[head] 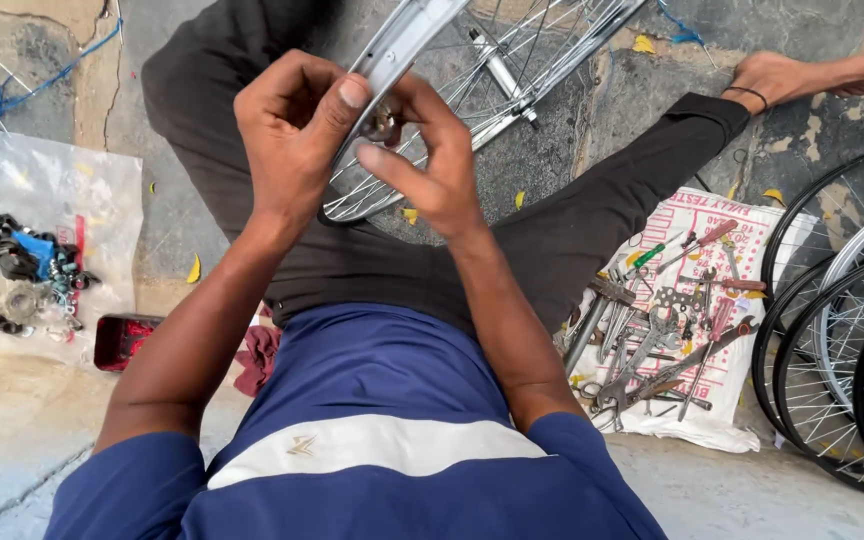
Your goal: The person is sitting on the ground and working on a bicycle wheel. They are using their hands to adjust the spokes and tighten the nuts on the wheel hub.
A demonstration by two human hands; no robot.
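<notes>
A silver bicycle wheel rim (407, 40) with thin spokes stands tilted over my lap, reaching up past the top of the view. My left hand (292, 130) grips the near edge of the rim, thumb pressed on its outer face. My right hand (432, 160) pinches a small metal tool (382, 122) against the rim between thumb and fingers. Most of that tool is hidden by my fingers. I sit on the ground in dark trousers and a blue shirt.
A white sack (722, 380) at my right carries several spanners, pliers and screwdrivers. Several spoked wheels (842, 340) lean at the far right. A clear plastic sheet (42, 190) on the left holds small black and blue parts. A red box (122, 340) lies near my left elbow.
</notes>
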